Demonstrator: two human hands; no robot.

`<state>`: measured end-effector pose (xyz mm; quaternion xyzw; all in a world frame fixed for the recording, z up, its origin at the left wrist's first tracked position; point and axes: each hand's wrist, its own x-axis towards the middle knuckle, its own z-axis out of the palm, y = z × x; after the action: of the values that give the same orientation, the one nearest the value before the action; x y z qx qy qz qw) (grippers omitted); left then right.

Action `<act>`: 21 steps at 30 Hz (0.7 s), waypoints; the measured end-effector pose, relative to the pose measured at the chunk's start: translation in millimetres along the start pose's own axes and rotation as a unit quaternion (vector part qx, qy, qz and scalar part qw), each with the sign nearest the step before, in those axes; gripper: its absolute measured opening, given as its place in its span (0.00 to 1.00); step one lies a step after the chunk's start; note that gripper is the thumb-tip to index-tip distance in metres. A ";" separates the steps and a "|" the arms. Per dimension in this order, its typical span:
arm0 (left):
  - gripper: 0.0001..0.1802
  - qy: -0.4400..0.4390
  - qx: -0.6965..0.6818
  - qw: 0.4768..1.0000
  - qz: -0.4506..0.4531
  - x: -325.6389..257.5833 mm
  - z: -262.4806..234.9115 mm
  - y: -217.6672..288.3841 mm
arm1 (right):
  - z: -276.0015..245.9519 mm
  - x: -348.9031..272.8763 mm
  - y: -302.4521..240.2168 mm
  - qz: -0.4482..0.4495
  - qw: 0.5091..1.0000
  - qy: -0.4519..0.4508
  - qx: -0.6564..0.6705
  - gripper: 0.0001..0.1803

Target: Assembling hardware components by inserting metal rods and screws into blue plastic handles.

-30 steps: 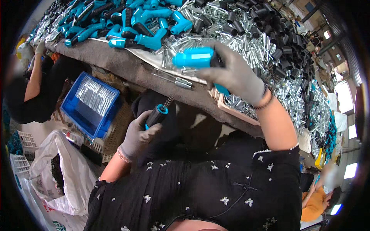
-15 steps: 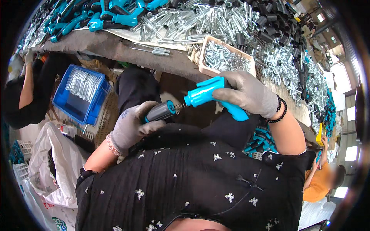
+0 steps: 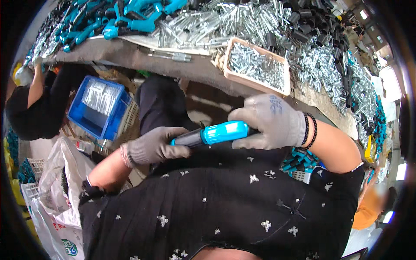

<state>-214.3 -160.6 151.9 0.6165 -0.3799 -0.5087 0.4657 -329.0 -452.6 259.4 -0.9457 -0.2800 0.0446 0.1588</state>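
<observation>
In front of my lap, both gloved hands hold one joined piece. My left hand (image 3: 158, 146) is closed round its black plastic sleeve (image 3: 189, 139), which has a teal tip at the left. My right hand (image 3: 271, 123) grips the right end of the teal tool handle (image 3: 225, 132), with thumb and fingers wrapped round it. The sleeve meets the handle end to end, and no spring shows between them. Most of the handle's right end is hidden by the right glove.
Ahead, a bench bears heaped metal rods (image 3: 225, 21), teal handles (image 3: 138, 17) and black sleeves (image 3: 305, 26). A pink tray (image 3: 227, 76) of small metal parts stands at its edge. A blue crate (image 3: 86, 128) is at left, near a co-worker's arm (image 3: 37, 89); another person (image 3: 368, 212) is far right.
The black sleeve and teal handle have come together, and the spring between them is now out of sight. My right hand has turned the handle and lowered it; the left moved slightly right.
</observation>
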 end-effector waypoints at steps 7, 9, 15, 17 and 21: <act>0.30 0.272 0.331 0.895 0.128 6.2 22.1 11.3 | 19.5 -3.0 13.8 0.197 0.897 0.020 0.397 0.26; 0.31 0.275 0.316 0.897 0.139 7.1 22.9 7.8 | 9.8 -1.0 4.6 0.153 0.873 0.089 0.455 0.21; 0.34 0.146 0.021 0.988 0.049 5.6 12.1 4.3 | 15.7 -1.9 10.4 -0.111 0.961 0.215 0.132 0.24; 0.31 0.109 0.010 0.992 0.069 7.6 6.2 0.3 | 16.1 0.0 9.1 -0.148 0.965 0.195 0.092 0.27; 0.30 -0.132 -0.192 0.972 0.014 16.4 -7.9 -4.1 | 7.3 -2.8 11.4 -0.176 0.959 0.183 0.122 0.29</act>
<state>-203.5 -173.4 143.8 0.4376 -0.3417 -0.6422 0.5284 -326.7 -461.1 248.8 -0.8469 -0.4009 -0.1243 0.3265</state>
